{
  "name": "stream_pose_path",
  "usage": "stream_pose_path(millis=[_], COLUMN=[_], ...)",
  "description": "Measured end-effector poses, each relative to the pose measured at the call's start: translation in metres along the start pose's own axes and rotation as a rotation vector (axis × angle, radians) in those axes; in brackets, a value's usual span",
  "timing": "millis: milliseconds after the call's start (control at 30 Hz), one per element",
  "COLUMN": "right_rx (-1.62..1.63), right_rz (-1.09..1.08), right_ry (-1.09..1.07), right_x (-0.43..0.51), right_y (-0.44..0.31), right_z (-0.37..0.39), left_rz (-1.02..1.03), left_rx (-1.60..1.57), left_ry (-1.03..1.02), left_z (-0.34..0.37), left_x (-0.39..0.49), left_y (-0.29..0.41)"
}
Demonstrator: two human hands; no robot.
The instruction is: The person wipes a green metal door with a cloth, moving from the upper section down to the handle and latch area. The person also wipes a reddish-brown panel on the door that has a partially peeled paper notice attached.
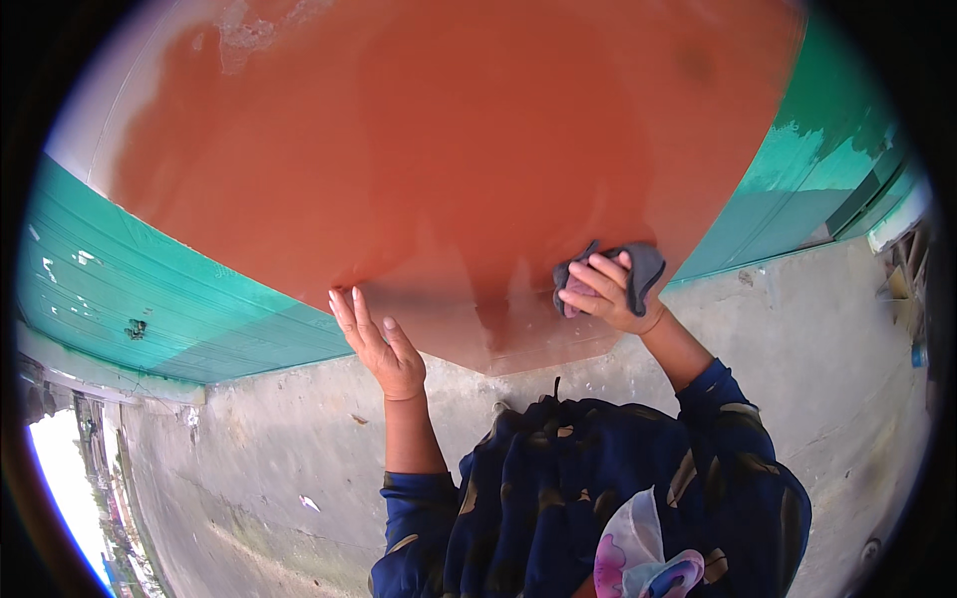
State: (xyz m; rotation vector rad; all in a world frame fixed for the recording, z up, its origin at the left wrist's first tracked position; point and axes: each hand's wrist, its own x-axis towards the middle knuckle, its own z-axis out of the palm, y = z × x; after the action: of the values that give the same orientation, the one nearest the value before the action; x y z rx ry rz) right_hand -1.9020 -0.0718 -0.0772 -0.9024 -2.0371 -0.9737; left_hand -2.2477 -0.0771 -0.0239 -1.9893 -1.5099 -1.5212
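A large reddish-orange panel (508,164) fills the view before me, with a darker, wet-looking area over much of it. My left hand (381,347) is at the panel's lower left edge, fingers spread and nothing in it; whether its fingertips touch the surface is hard to tell. At the lower right of the panel, my right hand (609,291) holds a dark grey cloth (647,269) against the surface. The cloth is bunched, and a pinkish part of it shows between the fingers.
Green walls or panels with worn paint flank the orange one at left (187,329) and right (762,217). Grey concrete floor (277,478) lies below, with small bits of litter on it. Assorted objects stand at the far right edge.
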Motion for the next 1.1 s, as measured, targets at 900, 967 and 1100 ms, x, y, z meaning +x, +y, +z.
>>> stream_pose_path(millis=[900, 967, 1100], right_rx=[0.117, 0.131, 0.192], right_rz=[0.194, 0.221, -0.176], right_ry=[0.278, 0.331, -0.043], right_x=[0.202, 0.21, 0.156], right_y=[-0.065, -0.077, -0.134], right_z=[0.018, 0.028, 0.072], left_rz=[-0.525, -0.55, -0.608], left_rx=[-1.042, -1.069, -1.079], left_ry=[-0.198, -0.222, -0.246], left_z=[-0.018, -0.017, -0.019], left_x=[-0.02, -0.021, -0.03], left_y=[-0.044, -0.047, -0.059])
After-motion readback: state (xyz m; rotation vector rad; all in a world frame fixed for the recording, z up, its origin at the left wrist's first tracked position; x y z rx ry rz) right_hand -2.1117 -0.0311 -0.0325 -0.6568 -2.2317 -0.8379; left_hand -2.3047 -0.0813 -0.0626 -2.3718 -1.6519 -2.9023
